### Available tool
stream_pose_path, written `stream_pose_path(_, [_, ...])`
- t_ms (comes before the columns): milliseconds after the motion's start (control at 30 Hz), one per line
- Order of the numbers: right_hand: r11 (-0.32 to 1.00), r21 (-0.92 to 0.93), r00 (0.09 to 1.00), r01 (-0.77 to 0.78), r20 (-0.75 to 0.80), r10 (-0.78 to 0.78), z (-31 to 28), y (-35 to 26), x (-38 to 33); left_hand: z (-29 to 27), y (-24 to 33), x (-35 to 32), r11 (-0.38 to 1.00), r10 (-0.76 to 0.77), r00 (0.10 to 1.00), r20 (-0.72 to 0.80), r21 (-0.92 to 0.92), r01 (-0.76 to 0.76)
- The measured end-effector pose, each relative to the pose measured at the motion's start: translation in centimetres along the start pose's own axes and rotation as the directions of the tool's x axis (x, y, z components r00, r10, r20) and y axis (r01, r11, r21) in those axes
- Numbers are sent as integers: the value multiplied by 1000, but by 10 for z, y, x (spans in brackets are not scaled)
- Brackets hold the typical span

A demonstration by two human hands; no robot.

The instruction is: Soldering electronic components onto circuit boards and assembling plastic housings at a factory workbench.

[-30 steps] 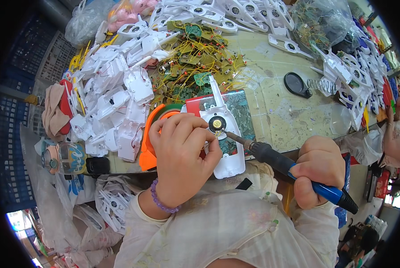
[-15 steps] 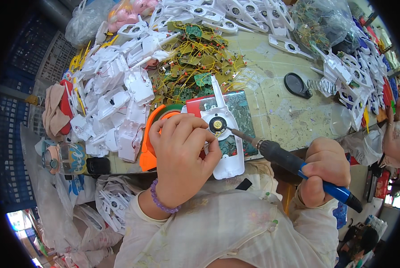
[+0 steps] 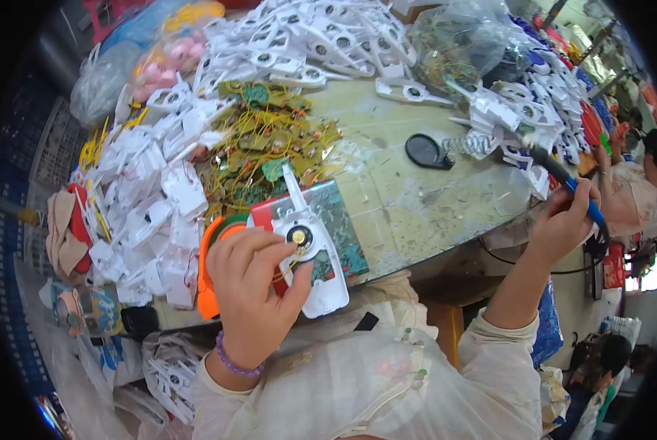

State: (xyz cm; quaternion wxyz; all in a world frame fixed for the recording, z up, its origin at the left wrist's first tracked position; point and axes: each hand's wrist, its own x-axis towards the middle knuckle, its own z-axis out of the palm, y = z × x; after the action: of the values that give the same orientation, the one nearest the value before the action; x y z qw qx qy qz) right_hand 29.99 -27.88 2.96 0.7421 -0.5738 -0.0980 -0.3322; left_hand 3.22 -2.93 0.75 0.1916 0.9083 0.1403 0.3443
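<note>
White plastic housing point(image 3: 315, 253) with round speaker at frame centre, left hand point(image 3: 253, 293) pinching it on the worktable point(image 3: 416, 205), right hand point(image 3: 563, 224) at right edge gripping a blue-handled soldering iron point(image 3: 563, 180), green circuit boards point(image 3: 270, 147) heaped above

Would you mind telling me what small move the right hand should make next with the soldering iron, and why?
Probably set the soldering iron into the coiled wire stand. The right hand holds it out to the right, its tip close to that stand and far from the white plastic shell. The left hand alone steadies the shell with its round speaker, so no joint is being worked.
</note>
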Motion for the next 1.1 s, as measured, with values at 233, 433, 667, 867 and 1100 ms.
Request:
stream_pose_path(233, [985, -148, 995, -84, 48, 92, -6, 28, 48, -16, -18, -16, 990, -4, 991, -135, -137, -14])
stream_pose_path(433, [913, -398, 811, -88, 503, 298, 16, 84, 25, -25, -34, -32, 994, -80, 974, -214, -86, 63])
stream_pose_path(667, [915, -36, 892, -401, 211, 399, 15, 57, -107, -36, -50, -58, 995, -87, 971, -224, -67, 74])
stream_pose_path(867, [887, 304, 54, 348, 938, -343, 9, -14, -170, -35, -51, -61, 999, 36, 984, -176, 9, -35])
stream_pose_path(1100, [838, 380, 128, 393, 879, -459, 39, -33, -177, -23, -43, -50, 998, -35, 991, -132, 46, 41])
